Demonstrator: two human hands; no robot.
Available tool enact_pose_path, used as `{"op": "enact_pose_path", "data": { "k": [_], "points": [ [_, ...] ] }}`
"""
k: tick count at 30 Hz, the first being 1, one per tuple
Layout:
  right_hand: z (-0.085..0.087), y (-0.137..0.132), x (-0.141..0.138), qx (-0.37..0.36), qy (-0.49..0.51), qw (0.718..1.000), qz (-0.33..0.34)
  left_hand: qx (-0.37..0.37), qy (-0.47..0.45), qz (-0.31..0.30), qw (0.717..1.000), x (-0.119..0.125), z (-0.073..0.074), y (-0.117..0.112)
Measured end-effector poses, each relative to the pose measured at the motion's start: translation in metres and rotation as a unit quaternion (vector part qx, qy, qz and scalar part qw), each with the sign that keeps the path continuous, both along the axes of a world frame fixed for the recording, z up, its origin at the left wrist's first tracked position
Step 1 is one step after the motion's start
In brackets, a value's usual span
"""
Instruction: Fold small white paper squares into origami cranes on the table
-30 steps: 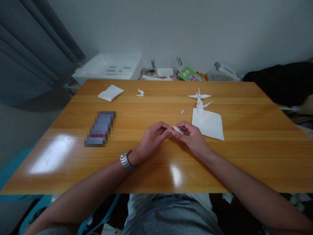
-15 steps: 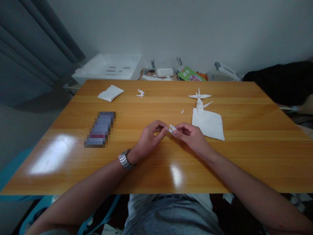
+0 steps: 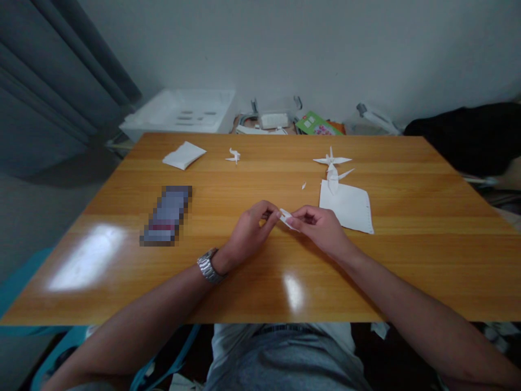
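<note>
Between my two hands is a small piece of folded white paper [image 3: 286,217], held just above the wooden table. My left hand [image 3: 253,227], with a metal watch on its wrist, pinches the paper's left end between thumb and fingertips. My right hand [image 3: 319,225] grips the other end, its thumb lying over the paper and hiding part of it. Beside my right hand lies a white sheet [image 3: 348,206]. Folded paper cranes [image 3: 332,161] rest at and beyond the sheet's far edge. A tiny paper scrap [image 3: 303,185] sits just past my hands.
A smaller paper crane [image 3: 234,156] and a stack of white paper [image 3: 184,155] lie at the table's far left. A blurred-out phone [image 3: 166,215] is left of my hands. Behind the table [image 3: 134,282] stand a white foam box [image 3: 187,108] and a green booklet [image 3: 317,124].
The folded paper has shifted slightly between my fingers and looks flatter, with its raised flap lower. Both hands stay in nearly the same place.
</note>
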State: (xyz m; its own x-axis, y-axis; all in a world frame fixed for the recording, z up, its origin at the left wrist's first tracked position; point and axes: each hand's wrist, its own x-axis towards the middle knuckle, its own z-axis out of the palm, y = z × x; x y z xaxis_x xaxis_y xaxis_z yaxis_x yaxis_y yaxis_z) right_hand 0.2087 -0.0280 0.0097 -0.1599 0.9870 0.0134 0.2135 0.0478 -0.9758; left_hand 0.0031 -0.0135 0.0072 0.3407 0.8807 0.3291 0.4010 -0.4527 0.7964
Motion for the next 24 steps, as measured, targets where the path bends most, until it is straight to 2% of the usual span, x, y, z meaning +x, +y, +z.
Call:
{"op": "enact_pose_path", "data": {
  "k": [8, 17, 24],
  "points": [
    [-0.0019, 0.0020, -0.0008, -0.024, 0.022, 0.999, -0.007, -0.009, -0.026, 0.004, 1.000, 0.0022, 0.0019, -0.0006],
    [-0.0042, -0.0006, -0.0034, -0.058, 0.089, 0.993, 0.045, -0.016, -0.036, 0.013, 0.999, 0.0014, 0.0042, 0.0008],
    [-0.0085, -0.0012, -0.0019, -0.061, 0.066, 0.994, 0.054, -0.027, -0.042, 0.006, 0.999, 0.0019, 0.0051, -0.0005]
  ]
}}
